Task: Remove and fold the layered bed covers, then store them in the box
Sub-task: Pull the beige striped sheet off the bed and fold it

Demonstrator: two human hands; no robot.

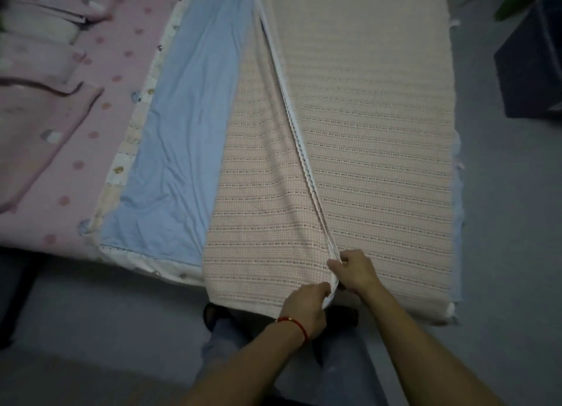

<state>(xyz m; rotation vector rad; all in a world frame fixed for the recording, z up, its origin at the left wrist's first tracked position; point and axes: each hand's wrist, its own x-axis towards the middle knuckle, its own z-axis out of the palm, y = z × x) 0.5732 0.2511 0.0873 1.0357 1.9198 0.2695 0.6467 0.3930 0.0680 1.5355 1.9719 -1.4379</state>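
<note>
Peach striped cover is half folded over itself along the bed's right side, white trim running down the fold. We've got both hands at the near edge: left hand and right hand each pinching the trim. Blue sheet lies bare beside it, pink spotted cover further left. Dark box sits off the bed's right edge.

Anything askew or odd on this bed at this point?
Nothing damaged or spilled. The beige striped cover is folded back on itself, both hands pinching its white edge, exposing the wrinkled blue sheet. That fits the folding task.
</note>
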